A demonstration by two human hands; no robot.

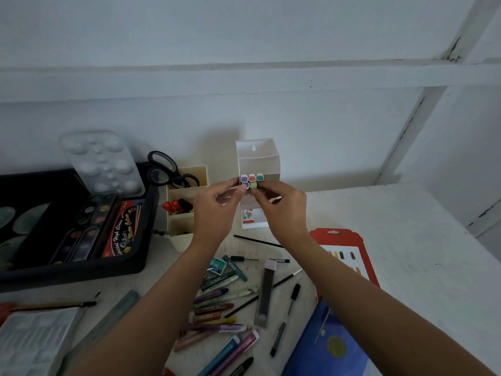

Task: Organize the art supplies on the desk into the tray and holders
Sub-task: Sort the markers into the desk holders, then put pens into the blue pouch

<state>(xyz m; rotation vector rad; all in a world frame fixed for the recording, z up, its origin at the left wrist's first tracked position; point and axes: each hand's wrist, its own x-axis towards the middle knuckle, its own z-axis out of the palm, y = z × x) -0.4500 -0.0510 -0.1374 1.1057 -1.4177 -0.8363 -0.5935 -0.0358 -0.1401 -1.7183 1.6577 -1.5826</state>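
Both hands hold a bundle of several markers (pixel 252 181) upright, coloured caps facing me, just in front of the white holder (pixel 257 161). My left hand (pixel 217 210) pinches the bundle from the left and my right hand (pixel 284 210) from the right. A cream holder (pixel 187 185) to the left contains black scissors (pixel 166 169) and red-capped markers (pixel 173 206). The black tray (pixel 81 270) at far left carries a watercolour set (pixel 89 229) and a clear palette (pixel 103 164). Loose crayons and pens (pixel 225 302) lie on the desk below my arms.
A red-backed card pack (pixel 347 253) and a blue book (pixel 325 348) lie at right. A lead case (pixel 267 291), thin brushes (pixel 257 241) and a black pen (pixel 286 318) are scattered in the middle. A ruler (pixel 113 318) and a clear case (pixel 32 343) sit at lower left.
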